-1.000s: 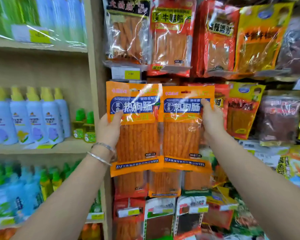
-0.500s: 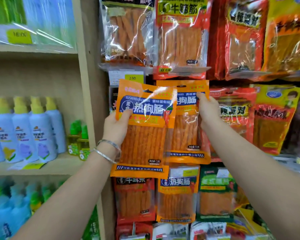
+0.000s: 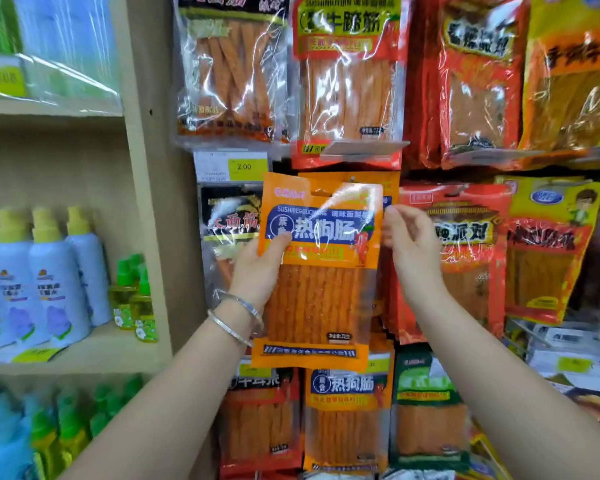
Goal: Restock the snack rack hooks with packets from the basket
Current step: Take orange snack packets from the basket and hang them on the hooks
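An orange snack packet (image 3: 321,271) with a blue label is held upright in front of the rack, at the height of the middle row. My left hand (image 3: 260,268) grips its left edge, thumb on the front. A second, identical orange packet (image 3: 390,183) hangs directly behind it, with only its top and right strip showing. My right hand (image 3: 407,242) sits at the right edge of both packets with loosely curled fingers, and nothing shows pinched between them. The basket is out of view.
Rows of hanging snack packets fill the rack: red ones (image 3: 347,81) above, red and yellow ones (image 3: 465,258) to the right, more orange ones (image 3: 349,420) below. A price tag (image 3: 231,166) sits at upper left. Wooden shelves with spray bottles (image 3: 56,282) stand on the left.
The two orange packets were side by side and now overlap. My left hand brought its packet right, in front of the other. My right hand no longer clearly grips the rear packet.
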Available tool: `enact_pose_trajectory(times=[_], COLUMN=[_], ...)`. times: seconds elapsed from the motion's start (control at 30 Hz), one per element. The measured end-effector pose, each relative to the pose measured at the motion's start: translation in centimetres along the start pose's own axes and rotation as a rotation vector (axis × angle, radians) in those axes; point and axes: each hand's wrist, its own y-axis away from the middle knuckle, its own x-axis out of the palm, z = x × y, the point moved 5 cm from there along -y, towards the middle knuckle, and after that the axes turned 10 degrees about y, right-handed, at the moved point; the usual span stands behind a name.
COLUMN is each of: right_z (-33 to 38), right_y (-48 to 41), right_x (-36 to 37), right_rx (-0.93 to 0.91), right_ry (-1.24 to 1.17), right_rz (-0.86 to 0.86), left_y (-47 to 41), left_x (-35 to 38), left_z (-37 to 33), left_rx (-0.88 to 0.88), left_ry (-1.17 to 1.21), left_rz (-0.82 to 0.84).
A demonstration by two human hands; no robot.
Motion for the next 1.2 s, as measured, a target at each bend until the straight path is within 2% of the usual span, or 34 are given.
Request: enact_pose_trajectory(times=[0.07, 0.13, 0.33, 0.47, 0.53, 0.7, 0.87, 0.97, 1.03, 1.1, 1.2], right_z=[0.5, 1.1, 1.9, 2.4, 2.7, 2.3, 1.1, 0.5, 0.5, 0.2, -1.4], right_y=[0.0, -0.2, -1.8, -3.4, -4.0, -5.3, -5.0, -3.5, -2.1, -0.5, 1.4], right_x=[0.5, 0.3, -1.4, -1.6, -1.2, -0.2, -0.4, -0.6, -0.9, -0.8, 0.4], right_rx=[0.029, 0.048, -0.001, -0.030, -0.030, -0.008, -0.038, -0.070, -0.189, -0.409, -0.661], right_ry=[-0.041, -0.067, 0.014, 0.041, 0.065, 0.140, 0.241, 0.261, 0.366, 0.612, 0.961], right_rz=[0.080, 0.089, 0.003, -0.013, -0.001, 0.032, 0.000, -0.032, -0.065, -0.076, 0.020], left_y=[0.1, 0.2, -0.3, -0.8, -1.0, -1.1, -1.2, -1.1, -0.5, 0.4, 1.0], left_x=[1.3, 2.6, 4.7, 5.8, 6.1, 5.8, 5.9, 5.7, 5.6, 5.2, 4.7], left_z=[-0.2, -0.7, -4.4, -6.0, -6.4, -6.4, -5.3, -2.5, 0.3, 2.9, 5.6], left_rx=[0.005, 0.046, 0.363, 0.528, 0.544, 0.559, 0.597, 0.549, 0.483, 0.459, 0.475], left_ry=[-0.040, -0.086, -0.018, -0.324, -0.391, -0.390, -0.456, -0.570, -0.661, -0.729, -0.843], left_rz=[0.046, 0.095, 0.203, 0.249, 0.220, 0.188, 0.224, 0.272, 0.351, 0.424, 0.472])
